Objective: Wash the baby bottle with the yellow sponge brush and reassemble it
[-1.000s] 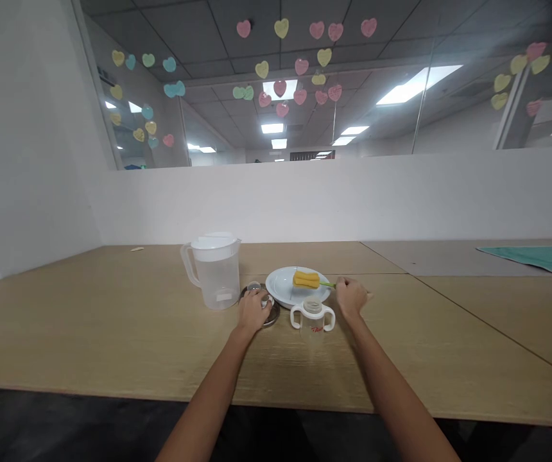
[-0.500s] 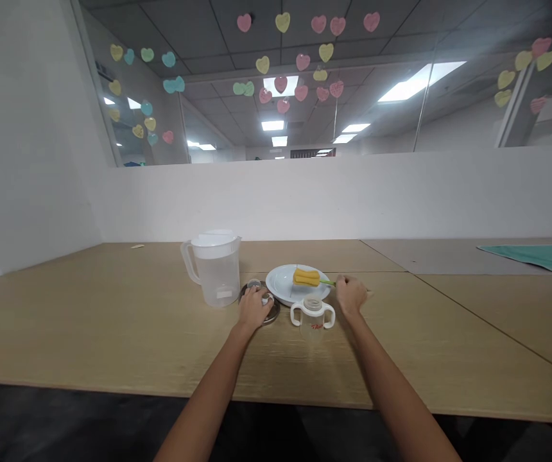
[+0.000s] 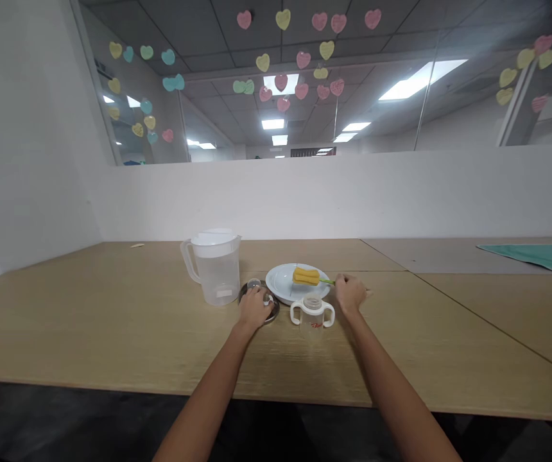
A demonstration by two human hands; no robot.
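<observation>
A sponge bottle brush, with a yellow head and a green handle, is held by my right hand. Its head is over the white dish. My left hand rests over a round metal tray, fingers curled around a small, clear-white piece that is mostly hidden. Another small clear piece lies in the tray beyond my fingertips. Between my hands, in front of the dish, a clear baby bottle with two white handles stands upright without a lid.
A translucent lidded pitcher stands left of the tray. On the wooden table a small flat piece lies at the back left. A green cloth lies at the far right. A white wall borders the table's back.
</observation>
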